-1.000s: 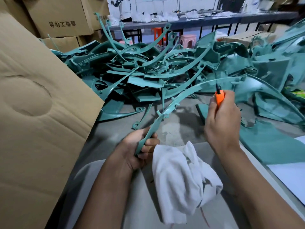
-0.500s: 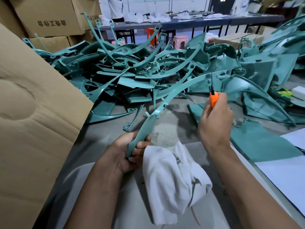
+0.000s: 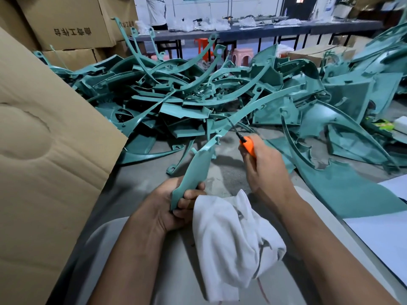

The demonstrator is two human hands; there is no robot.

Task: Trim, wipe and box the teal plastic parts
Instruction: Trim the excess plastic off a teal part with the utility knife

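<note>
Nearest to you, a white cloth hangs from your left hand, bunched over your lap. The fingers of that hand curl round the broad lower end of a long curved teal part, pinching it against the palm together with the cloth's upper edge. The part rises away from you and to the right, arching over the grey worktop.

Your right hand grips an orange-handled trimming knife; its fingers are closed round the handle, and the dark blade tip meets the edge of the held part about midway along its length.

To your left stands a cardboard box flap. On the right, a flat teal panel lies on the worktop beside white sheets.

Beyond the hands, a heap of teal plastic parts covers the worktop. Behind it, stacked cardboard cartons stand left, and a long bench crosses the background.
</note>
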